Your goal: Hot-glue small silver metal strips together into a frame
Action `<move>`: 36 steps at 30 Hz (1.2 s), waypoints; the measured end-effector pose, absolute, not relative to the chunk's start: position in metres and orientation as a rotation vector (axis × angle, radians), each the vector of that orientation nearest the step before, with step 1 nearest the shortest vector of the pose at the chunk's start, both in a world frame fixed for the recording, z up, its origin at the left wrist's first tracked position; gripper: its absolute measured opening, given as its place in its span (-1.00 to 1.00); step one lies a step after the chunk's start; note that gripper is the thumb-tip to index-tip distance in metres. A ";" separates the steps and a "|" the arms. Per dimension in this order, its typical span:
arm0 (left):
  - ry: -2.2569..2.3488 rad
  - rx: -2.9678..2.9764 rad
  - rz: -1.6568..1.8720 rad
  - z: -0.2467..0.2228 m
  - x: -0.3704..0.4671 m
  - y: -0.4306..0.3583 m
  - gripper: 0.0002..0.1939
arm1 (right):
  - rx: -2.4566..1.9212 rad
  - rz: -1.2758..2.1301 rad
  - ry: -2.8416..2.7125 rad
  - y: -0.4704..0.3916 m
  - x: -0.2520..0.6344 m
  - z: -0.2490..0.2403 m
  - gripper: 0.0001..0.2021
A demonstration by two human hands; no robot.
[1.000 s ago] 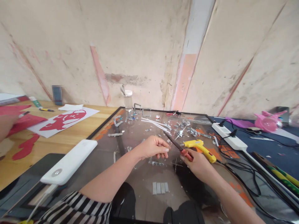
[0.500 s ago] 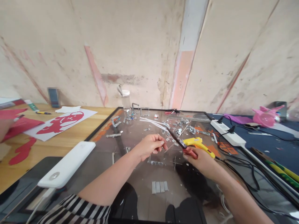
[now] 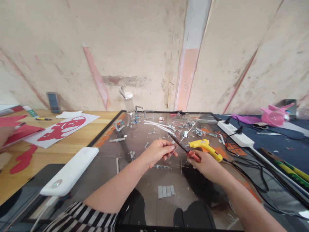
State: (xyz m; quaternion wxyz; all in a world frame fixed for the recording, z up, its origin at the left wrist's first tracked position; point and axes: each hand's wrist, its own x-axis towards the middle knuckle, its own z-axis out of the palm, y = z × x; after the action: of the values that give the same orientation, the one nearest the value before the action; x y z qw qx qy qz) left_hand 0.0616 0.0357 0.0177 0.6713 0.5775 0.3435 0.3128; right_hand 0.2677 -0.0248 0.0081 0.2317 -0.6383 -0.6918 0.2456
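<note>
Near the middle of the dark glass tabletop, my left hand (image 3: 160, 152) pinches a thin wire (image 3: 176, 150). Just to its right, my right hand (image 3: 204, 162) is wrapped round the red handle of a tool (image 3: 180, 142), whose dark, long end points up and left, close to the wire. A yellow glue gun (image 3: 207, 150) lies beyond my right hand. Below my hands, several flat grey strips (image 3: 166, 191) sit side by side. A small cross of thin wire (image 3: 181, 167) lies between the hands and these strips.
A white power bank (image 3: 70, 170) is at the left, by red paper cut-outs (image 3: 63, 129) and another person's hand (image 3: 3, 133). A power strip (image 3: 235, 134) with black cables runs along the right. White sticks (image 3: 159, 125), scraps and a lidded jar (image 3: 128, 101) are behind.
My left hand has shifted slightly right with the wire. The tool in my right hand has moved a little left, and its end is lower. The view has shifted slightly.
</note>
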 end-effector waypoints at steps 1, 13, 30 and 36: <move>0.781 1.343 0.703 0.016 0.062 0.036 -0.70 | -1.767 0.658 -1.897 -0.024 0.269 0.008 -0.79; 0.876 1.663 0.690 0.016 0.072 0.035 -0.71 | -1.783 0.522 -1.932 -0.024 0.273 0.006 -0.83; 0.880 1.862 0.739 0.018 0.065 0.028 -0.61 | -1.738 0.499 -1.954 -0.029 0.256 0.001 -0.84; 0.901 1.715 0.699 0.026 0.064 0.025 -0.65 | -1.891 0.211 -1.942 -0.033 0.255 0.007 -0.91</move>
State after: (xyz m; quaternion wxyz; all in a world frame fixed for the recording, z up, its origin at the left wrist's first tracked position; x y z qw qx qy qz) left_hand 0.0636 0.0250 0.0265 0.5149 0.7138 0.3751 0.2910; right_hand 0.2554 -0.0334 0.0073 0.2097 -0.6800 -0.6985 0.0759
